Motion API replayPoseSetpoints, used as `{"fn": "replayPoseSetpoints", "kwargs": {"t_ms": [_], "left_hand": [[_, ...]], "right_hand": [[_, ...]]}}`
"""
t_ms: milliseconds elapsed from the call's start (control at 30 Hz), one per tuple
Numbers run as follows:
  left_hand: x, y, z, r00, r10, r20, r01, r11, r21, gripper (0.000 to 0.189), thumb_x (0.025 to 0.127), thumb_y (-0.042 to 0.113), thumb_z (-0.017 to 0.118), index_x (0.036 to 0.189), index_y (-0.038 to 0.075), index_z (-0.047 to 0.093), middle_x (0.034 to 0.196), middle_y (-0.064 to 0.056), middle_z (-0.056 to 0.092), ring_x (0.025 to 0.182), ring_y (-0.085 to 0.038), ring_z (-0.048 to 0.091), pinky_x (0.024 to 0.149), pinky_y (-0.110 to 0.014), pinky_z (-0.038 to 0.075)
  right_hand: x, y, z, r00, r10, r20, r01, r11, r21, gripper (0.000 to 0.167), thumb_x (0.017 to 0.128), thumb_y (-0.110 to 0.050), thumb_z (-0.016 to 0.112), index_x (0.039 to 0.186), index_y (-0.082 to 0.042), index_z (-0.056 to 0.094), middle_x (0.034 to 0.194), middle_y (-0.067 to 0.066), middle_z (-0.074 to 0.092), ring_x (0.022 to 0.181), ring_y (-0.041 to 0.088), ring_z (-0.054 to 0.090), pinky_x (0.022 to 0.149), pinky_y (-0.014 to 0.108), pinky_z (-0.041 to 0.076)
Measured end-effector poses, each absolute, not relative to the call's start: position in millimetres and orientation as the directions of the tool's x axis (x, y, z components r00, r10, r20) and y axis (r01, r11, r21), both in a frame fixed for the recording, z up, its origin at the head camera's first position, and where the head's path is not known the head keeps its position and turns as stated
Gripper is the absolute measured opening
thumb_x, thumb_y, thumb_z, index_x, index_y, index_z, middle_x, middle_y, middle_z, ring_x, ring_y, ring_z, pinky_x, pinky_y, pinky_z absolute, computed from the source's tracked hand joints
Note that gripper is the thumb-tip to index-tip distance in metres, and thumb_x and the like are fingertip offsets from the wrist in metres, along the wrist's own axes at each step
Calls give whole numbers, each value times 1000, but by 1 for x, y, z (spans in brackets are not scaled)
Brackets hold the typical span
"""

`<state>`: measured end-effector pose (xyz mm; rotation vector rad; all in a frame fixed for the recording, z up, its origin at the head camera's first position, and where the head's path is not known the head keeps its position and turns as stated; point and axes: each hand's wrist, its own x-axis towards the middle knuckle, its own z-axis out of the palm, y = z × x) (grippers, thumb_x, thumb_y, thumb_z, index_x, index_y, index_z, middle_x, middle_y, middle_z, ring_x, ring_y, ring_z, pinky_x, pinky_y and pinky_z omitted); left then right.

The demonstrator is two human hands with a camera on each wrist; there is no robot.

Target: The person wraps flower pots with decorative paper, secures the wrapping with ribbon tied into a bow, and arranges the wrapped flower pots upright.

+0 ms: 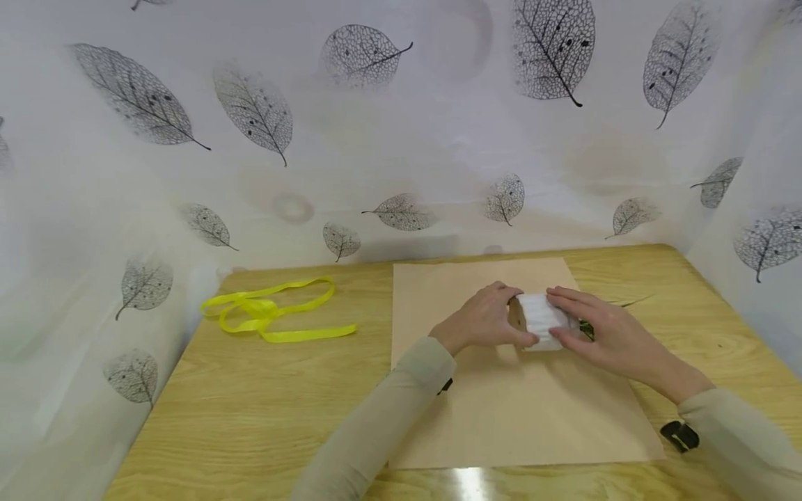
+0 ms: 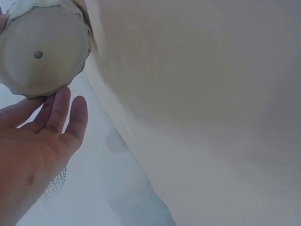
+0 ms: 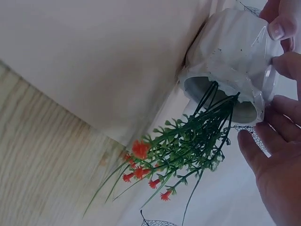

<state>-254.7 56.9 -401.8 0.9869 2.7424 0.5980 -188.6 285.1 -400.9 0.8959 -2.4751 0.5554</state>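
Observation:
A white, ridged flower pot lies tipped on its side over a sheet of light brown paper. Thumb and fingers of my left hand grip it at the base end. The left wrist view shows that round base, with a small hole in the middle. My right hand holds the pot near its mouth, thumb on one side and fingers on the other. Out of the mouth comes an artificial plant with green stems and small orange-red flowers; in the head view my right hand mostly hides it.
A loosely looped yellow ribbon lies at the left on the wooden table. Behind the table hangs a white sheet printed with dark leaves, which also encloses both sides. The paper covers the table's middle right.

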Motion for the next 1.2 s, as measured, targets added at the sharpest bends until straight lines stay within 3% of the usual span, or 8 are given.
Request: {"fn": "replayPoseSetpoints", "kwargs": {"t_ms": [167,333,433,567,767,933,1067,1200], "left_hand": [[-256,57,-402,-767,642,-24,569,697,436,85,82,59,76,149,14,50,144,-2,57,126,-15,57,107,-27,49],[-256,57,-402,-765,644,-27,570,696,437,85,82,60,75,150,15,50,144,-1,56,126,-15,57,107,-28,49],[-256,58,-403,-766,642,-27,567,696,441,86,82,60,75,150,15,49,144,-1,56,127,-15,57,107,-28,49],[-255,58,-403,-769,638,-27,562,696,447,88,82,60,75,151,14,48,145,-2,56,128,-15,56,109,-27,48],[-253,55,-401,-768,639,-40,538,678,500,89,87,64,70,154,10,45,148,-7,55,130,-18,56,107,-31,50],[-250,35,-396,-863,503,-48,367,690,624,81,94,65,60,150,6,49,145,-10,58,128,-24,60,103,-38,52],[-246,4,-387,-949,307,-76,213,799,562,61,99,51,60,132,-1,61,128,-17,67,115,-30,64,95,-43,55],[-240,-31,-390,-982,128,-141,55,900,433,51,97,44,65,110,-5,65,111,-22,66,97,-33,64,79,-45,57]], "right_hand": [[-190,289,-399,-703,-507,499,-669,709,-222,61,75,-9,88,132,-1,67,132,22,67,104,33,72,88,-2,39],[-193,290,-394,-709,-537,458,-677,700,-227,63,75,-11,89,133,-1,66,133,20,67,99,27,74,79,25,58],[-195,291,-391,-729,-546,413,-663,712,-231,67,76,-18,90,136,-3,64,136,19,66,105,32,73,78,43,60],[-196,291,-389,-737,-558,382,-659,717,-225,72,75,-23,91,138,-3,63,138,20,65,110,39,71,81,50,59],[-198,291,-388,-723,-564,399,-669,717,-198,73,73,-22,92,137,-3,63,134,17,68,104,32,74,78,46,60],[-198,289,-387,-716,-571,402,-677,709,-198,73,72,-21,93,136,-3,64,132,17,69,104,34,74,77,46,60],[-198,287,-387,-715,-567,409,-676,710,-198,72,72,-21,93,136,-2,64,132,15,70,96,25,75,72,38,58],[-197,287,-388,-716,-564,411,-673,715,-192,72,71,-21,93,135,-2,65,132,14,70,89,17,73,69,32,54]]}}
